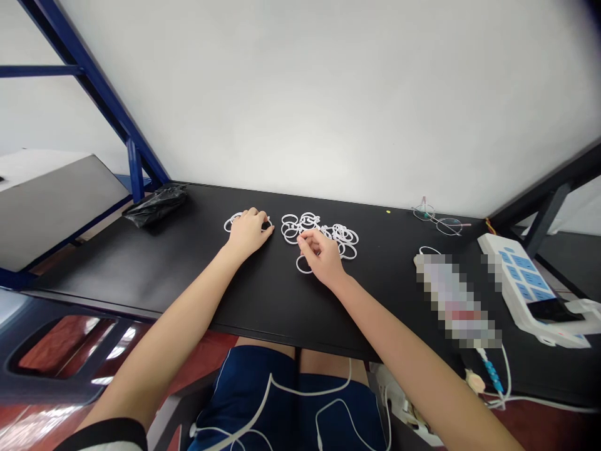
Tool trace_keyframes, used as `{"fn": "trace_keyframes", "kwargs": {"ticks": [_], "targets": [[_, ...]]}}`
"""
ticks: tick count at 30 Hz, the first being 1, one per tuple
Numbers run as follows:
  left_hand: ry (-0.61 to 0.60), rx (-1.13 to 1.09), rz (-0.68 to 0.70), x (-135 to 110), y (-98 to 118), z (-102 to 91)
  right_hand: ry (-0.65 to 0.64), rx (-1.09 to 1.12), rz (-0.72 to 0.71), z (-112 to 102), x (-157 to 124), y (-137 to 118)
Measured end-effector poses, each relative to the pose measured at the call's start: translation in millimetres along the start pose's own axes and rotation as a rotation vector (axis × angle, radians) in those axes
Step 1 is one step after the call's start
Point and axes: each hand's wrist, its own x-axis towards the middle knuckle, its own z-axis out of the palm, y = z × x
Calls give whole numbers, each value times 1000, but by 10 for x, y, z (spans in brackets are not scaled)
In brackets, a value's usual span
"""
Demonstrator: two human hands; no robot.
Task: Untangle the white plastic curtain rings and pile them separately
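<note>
Across the back stretches a pale, plain wall (300, 100), with a black table (253, 300) running along its foot. A blue metal frame (106, 100) slants down at the far left. Toward the table's right end lies a white power strip (516, 275) with blue sockets, and near it a flat device (453, 300) blurred into blocks. A crumpled black plastic bag (157, 203) sits at the back left.

Well apart from each other, both hands are over the middle of the table. The left hand (248, 230) is palm down, thumb away from the index finger; its other fingertips are hidden, so I cannot tell whether it grips anything. The right hand (322, 254) is curled, thumb and index finger bent toward each other; whether anything is pinched there I cannot tell.

Around and behind the right hand lies a loose heap of white rings (345, 235), thin, round and smooth-looking, overlapping at odd angles, with small white bits bunched among them too fine to make out. Thin-rimmed glasses (448, 227) rest farther right. More white loops (228, 223) show from under the left hand, and one single ring (303, 271) lies just below the right.
</note>
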Motion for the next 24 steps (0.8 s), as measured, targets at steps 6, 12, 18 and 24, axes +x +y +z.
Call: {"fn": "trace_keyframes", "kwargs": {"ticks": [6, 12, 18, 24], "targets": [[5, -8, 8, 2, -14, 18, 1, 4, 3, -1, 1, -2], [16, -19, 7, -1, -2, 8, -3, 5, 2, -5, 1, -4], [-4, -35, -10, 12, -17, 0, -6, 0, -4, -5, -1, 0], [-39, -19, -1, 21, -47, -6, -3, 4, -19, -4, 2, 4]]}}
